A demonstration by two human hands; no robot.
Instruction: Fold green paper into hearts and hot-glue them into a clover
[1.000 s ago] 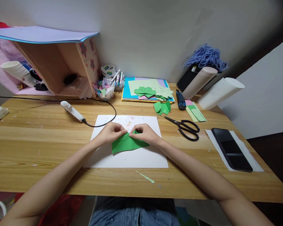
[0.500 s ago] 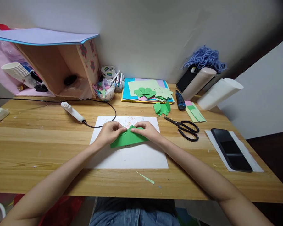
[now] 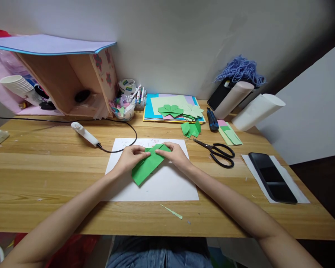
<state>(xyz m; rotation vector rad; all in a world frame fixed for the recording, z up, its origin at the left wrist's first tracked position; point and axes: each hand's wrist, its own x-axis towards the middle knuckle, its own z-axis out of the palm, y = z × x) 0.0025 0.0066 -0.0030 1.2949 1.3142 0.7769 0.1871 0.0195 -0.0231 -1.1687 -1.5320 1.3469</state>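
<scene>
Both my hands hold a folded piece of green paper [image 3: 148,167] over a white sheet [image 3: 173,184] on the wooden table. My left hand [image 3: 131,158] pinches its left upper part between thumb and fingers. On the other side, my right hand [image 3: 175,154] grips the upper right end, thumb on top and fingers behind. The paper lies slanted, its lower end pointing toward me on the left. Part of its upper edge is hidden by my fingers. Beyond the sheet rests a folded green paper shape [image 3: 191,129].
Black-handled scissors [image 3: 216,152] lie right of the sheet, near a box cutter [image 3: 212,120] and a phone [image 3: 272,176]. Leaf-like paper pieces [image 3: 171,110] sit on stacked coloured paper at the back. A corded white tool [image 3: 85,134] lies left; a paper strip [image 3: 171,211] lies in front.
The green paper has turned, its right end going up and its left end coming down toward me. It now looks like a slanted band instead of a wide triangle. Both hands still hold it.
</scene>
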